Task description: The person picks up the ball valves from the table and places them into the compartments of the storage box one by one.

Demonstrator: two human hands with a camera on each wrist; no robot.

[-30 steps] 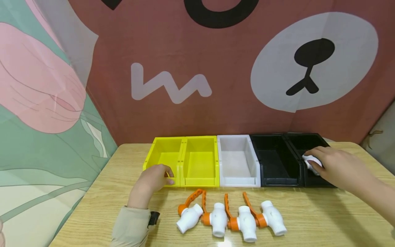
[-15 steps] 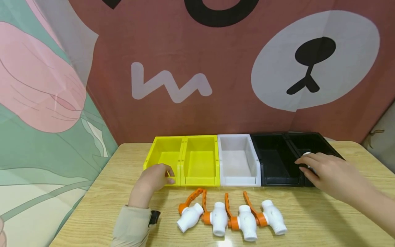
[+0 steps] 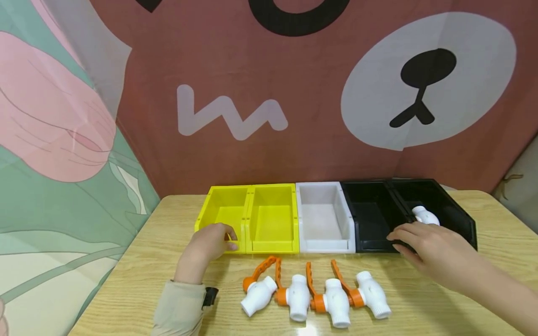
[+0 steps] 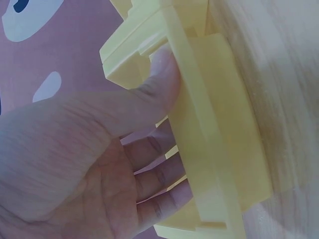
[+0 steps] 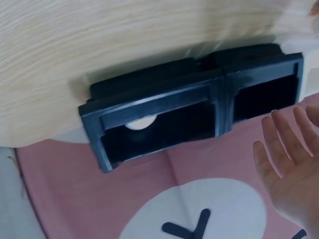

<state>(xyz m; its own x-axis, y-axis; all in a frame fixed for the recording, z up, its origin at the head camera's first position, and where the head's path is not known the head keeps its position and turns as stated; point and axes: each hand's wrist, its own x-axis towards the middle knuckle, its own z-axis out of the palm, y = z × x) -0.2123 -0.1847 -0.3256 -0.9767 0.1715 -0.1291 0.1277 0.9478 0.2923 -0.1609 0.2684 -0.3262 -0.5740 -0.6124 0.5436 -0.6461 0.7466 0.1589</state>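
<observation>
My left hand holds the front wall of the leftmost yellow bin, as the left wrist view also shows, thumb on one side and fingertips hidden behind the wall. A white valve body lies in the rightmost black bin; its lower part is hidden by my right hand. That hand holds nothing and hovers by the fronts of the two black bins, fingers loosely extended. In the right wrist view the fingers are spread, apart from the bins.
Several white ball valves with orange handles lie in a row on the wooden table in front of the bins. A second yellow bin, a white bin and another black bin stand between the outer ones. A printed cloth hangs behind.
My right hand has let go of the white valve in the rightmost black bin and drawn back toward the left and front. The left hand has stayed in place.
</observation>
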